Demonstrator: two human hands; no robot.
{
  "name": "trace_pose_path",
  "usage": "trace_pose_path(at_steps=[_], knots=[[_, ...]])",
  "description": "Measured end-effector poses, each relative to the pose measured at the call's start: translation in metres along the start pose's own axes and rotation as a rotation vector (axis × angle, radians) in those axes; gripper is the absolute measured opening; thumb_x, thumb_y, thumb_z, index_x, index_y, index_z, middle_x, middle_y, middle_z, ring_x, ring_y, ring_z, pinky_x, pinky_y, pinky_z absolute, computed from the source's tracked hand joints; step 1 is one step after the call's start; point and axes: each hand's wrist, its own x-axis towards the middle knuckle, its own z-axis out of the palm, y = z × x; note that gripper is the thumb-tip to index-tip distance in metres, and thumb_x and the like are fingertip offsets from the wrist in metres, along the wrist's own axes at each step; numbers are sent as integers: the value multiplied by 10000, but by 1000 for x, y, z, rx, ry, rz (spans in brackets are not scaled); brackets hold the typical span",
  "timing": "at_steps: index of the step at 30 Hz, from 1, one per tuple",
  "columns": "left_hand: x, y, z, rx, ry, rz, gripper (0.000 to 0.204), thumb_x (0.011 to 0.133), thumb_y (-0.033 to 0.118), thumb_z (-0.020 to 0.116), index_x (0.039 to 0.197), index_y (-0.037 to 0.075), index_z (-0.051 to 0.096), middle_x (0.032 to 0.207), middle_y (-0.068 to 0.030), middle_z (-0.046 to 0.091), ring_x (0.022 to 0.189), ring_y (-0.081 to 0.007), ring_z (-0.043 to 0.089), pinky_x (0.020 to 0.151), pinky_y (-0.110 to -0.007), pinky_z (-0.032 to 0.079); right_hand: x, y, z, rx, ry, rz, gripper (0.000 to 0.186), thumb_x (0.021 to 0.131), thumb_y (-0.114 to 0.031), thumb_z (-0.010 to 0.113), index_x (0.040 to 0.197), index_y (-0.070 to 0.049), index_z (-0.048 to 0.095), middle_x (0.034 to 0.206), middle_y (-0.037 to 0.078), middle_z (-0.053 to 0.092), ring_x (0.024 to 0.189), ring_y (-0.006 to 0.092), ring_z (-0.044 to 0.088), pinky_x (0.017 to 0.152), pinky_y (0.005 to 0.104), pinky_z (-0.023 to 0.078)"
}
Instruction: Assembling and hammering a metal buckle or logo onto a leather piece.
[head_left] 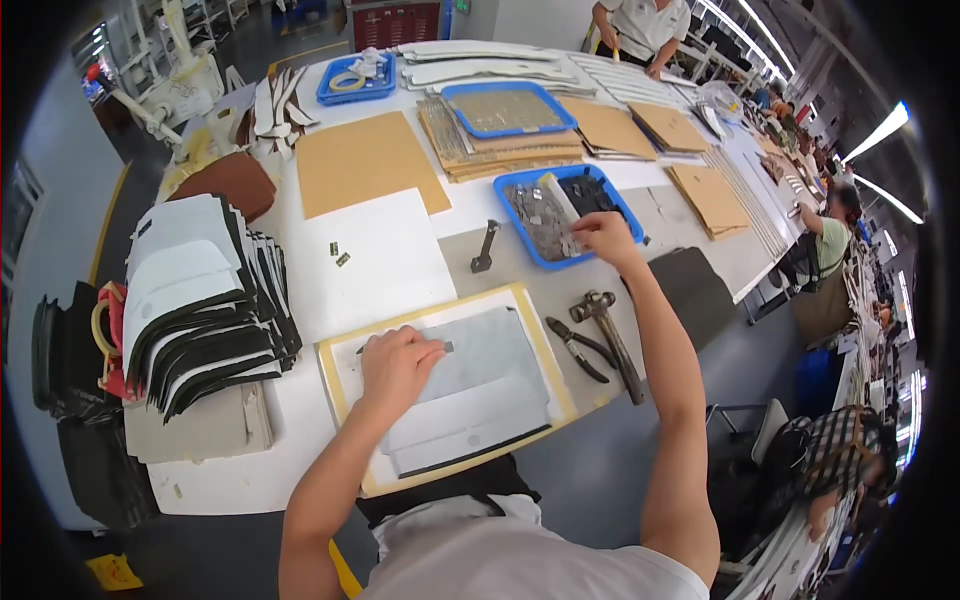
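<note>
My left hand [395, 368] rests on a flat panel [475, 375] of pale grey and white sheet with a dark edge, its fingers curled and closed. A small dark piece [447, 347] sits at its thumb tip; what lies under the fingers is hidden. The panel is on a board with a yellow border [555, 385]. My right hand [606, 240] reaches into a blue tray [548, 264], fingertips pinched together over small grey metal pieces [540, 215]; anything between them is too small to tell. Pliers [583, 350] and a hammer [608, 330] lie right of the board.
Left of me is a tall stack of black-and-white panels [195, 290]. A dark metal tool [486, 247] stands upright beyond the board. Brown card sheets [370, 165] and another blue tray [505, 108] lie farther back. A person [645, 35] works at the far edge.
</note>
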Motion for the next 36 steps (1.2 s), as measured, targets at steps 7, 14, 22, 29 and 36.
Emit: trace_pose_path(at_steps=[7,14,22,29,36], knots=[[-6,-3,-3,-2,-41,-54,98,849,249,798,901,170,824,819,0,668,800,-223,632,760,-385,431,57,60,4,-459,317,-232,279,859,-194,738,1129,-153,798,1212,123,720,1111,337,680,951,438,550],[-7,-6,-1,-31,-6,-28,92,848,241,796,883,158,818,802,1,662,790,-227,641,731,-395,436,61,46,2,-518,249,-164,145,863,-169,734,987,-116,788,1082,133,738,1016,346,696,876,463,556],[-5,-8,3,-110,-39,-43,80,850,223,785,882,157,818,807,-12,654,815,-236,641,749,-402,444,63,65,-4,-190,502,-73,345,814,-123,713,1150,-53,753,821,161,720,794,309,706,762,434,551],[-6,-13,-2,-99,-6,-46,125,824,223,800,919,142,808,823,-23,658,816,-248,647,787,-398,464,-73,-55,57,683,292,-148,151,915,-31,683,1047,1,749,849,34,694,718,109,601,646,260,481],[-7,-10,-3,-148,-60,-119,231,767,132,786,996,123,754,843,-18,666,848,-240,656,814,-398,467,-130,-107,145,809,-382,59,133,910,31,706,1040,62,714,902,116,745,776,180,739,716,288,617]])
